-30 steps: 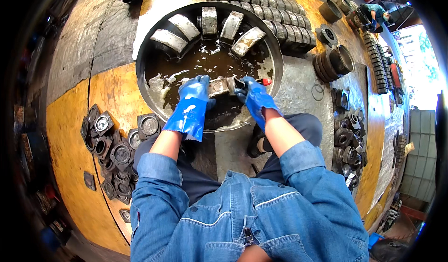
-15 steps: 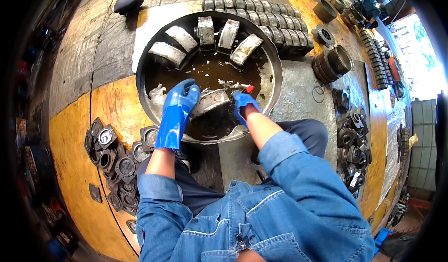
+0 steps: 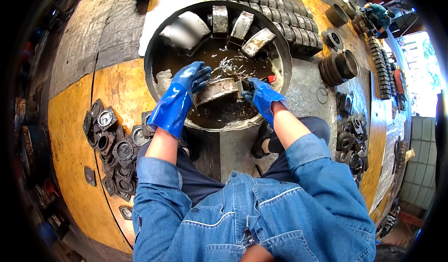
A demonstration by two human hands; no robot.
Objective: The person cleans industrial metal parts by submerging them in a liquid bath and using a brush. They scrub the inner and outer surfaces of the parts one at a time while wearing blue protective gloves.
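A worn grey metal block sits tilted in the dark liquid at the near side of a round metal basin. My left hand, in a blue rubber glove, closes on the block's left end; its grip is partly hidden. My right hand, gloved alike, grips what looks like a brush with a red-tipped handle. The brush's head meets the right end of the block. Bristles cannot be made out. Ripples and splashes break the liquid just beyond the block.
More metal blocks lean along the basin's far wall; one is blurred. Rows of similar blocks stand behind. Flanged parts pile up on the left, ring parts on the right. Metal cylinders stand right of the basin. Another person works far right.
My right hand and the red-tipped brush have shifted right along the block. The liquid beyond the block is more stirred. My whole view has tilted slightly; my left hand stays at the block.
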